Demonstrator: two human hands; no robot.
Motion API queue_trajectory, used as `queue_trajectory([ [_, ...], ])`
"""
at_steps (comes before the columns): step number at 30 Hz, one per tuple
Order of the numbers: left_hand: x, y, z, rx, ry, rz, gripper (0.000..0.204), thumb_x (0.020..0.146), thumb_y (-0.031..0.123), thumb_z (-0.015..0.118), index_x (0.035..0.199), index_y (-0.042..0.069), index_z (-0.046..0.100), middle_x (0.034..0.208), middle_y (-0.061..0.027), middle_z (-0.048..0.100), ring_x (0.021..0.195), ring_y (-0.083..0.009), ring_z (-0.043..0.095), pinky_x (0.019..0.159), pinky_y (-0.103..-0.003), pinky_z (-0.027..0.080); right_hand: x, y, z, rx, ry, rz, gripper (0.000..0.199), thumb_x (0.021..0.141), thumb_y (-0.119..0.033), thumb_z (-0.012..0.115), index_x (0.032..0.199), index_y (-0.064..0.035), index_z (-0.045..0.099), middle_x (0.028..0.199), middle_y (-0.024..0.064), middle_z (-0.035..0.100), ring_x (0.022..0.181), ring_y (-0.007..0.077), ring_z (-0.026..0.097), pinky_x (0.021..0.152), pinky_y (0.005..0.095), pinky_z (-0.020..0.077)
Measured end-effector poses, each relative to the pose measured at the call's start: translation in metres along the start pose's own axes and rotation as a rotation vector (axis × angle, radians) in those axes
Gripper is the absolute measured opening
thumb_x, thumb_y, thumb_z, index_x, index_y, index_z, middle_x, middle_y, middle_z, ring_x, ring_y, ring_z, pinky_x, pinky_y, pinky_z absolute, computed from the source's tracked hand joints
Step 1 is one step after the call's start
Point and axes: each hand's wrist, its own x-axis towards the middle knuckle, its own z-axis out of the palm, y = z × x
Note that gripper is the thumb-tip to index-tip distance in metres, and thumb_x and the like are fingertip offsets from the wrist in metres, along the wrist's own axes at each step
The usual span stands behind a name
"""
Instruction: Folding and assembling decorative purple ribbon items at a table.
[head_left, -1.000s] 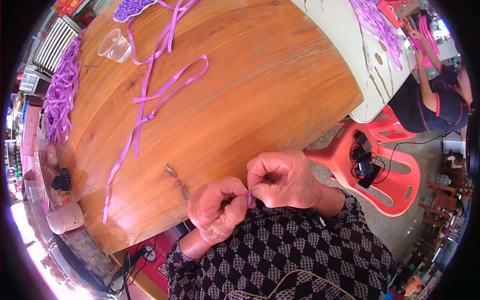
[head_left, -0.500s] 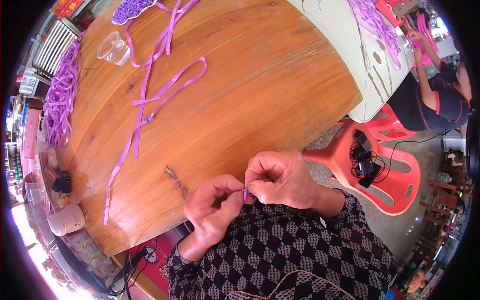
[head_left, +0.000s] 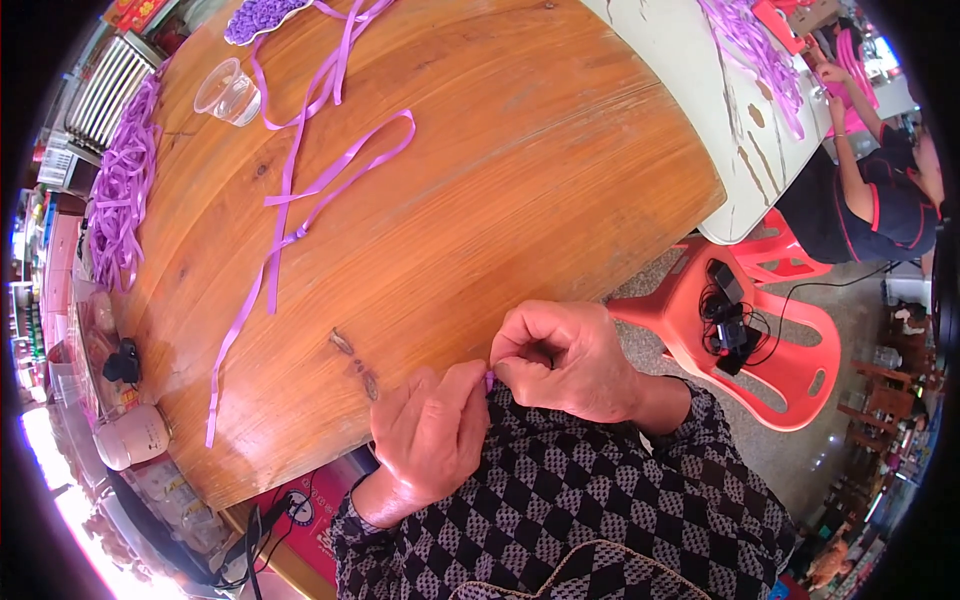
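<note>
Just beyond my patterned clothing, my two hands meet at the near edge of the wooden table. A tiny bit of purple ribbon [head_left: 490, 381] shows between their fingertips; the rest of it is hidden. My right hand [head_left: 568, 358] pinches it between thumb and forefinger, the other fingers curled in. My left hand [head_left: 432, 425] is closed on the same ribbon from the left, its back turned up and its thumb hidden. Farther off, a long purple ribbon [head_left: 243, 325] with a loop and a small knot lies across the table [head_left: 480, 200].
A clear plastic cup [head_left: 230, 95] and a dish of small purple pieces [head_left: 262, 18] stand at the far left. Heaped ribbon [head_left: 120, 205] lines the left edge. Cables and black devices lie on a red plastic chair [head_left: 760, 345]. Another person [head_left: 870, 200] works at the white table [head_left: 700, 90].
My left hand has rolled over, so its back now faces up and its fingers lie more extended together. My right hand keeps its pinch almost in place.
</note>
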Motion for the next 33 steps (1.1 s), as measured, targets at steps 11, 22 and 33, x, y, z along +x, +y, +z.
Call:
queue_trajectory([
  [11,0.003,-0.001,-0.014,-0.980,-0.174,-0.861,0.019,0.081,-0.003,0.055,0.100,-0.003,0.057,0.078,-0.0092,0.062,0.064,-0.0115,0.056,0.056,-0.023,0.045,-0.003,-0.004,0.002,0.045,0.057,-0.011,0.004,0.076,0.004,0.058,0.075,0.0006,0.056,0.068,-0.0021,0.055,0.059,0.0009,0.047,0.049,0.0165,0.0378],
  [22,-0.003,-0.001,-0.011,-0.907,-0.154,-0.871,0.018,0.088,0.012,0.057,0.098,-0.003,0.058,0.075,-0.0049,0.062,0.060,-0.0041,0.050,0.053,-0.016,0.039,-0.001,-0.002,-0.011,-0.225,0.092,-0.351,0.013,0.076,0.000,0.063,0.088,0.0031,0.059,0.080,0.0059,0.059,0.068,0.0096,0.052,0.057,0.0217,0.0410],
  [33,0.003,0.000,-0.012,-0.997,-0.187,-0.942,0.018,0.087,0.012,0.057,0.095,-0.004,0.058,0.073,-0.0061,0.063,0.061,-0.0051,0.053,0.050,-0.016,0.039,0.011,0.007,-0.011,-0.616,0.023,-0.804,0.033,0.062,-0.010,0.076,0.091,-0.0037,0.064,0.079,0.0059,0.058,0.063,0.0197,0.053,0.053,0.0289,0.0396],
])
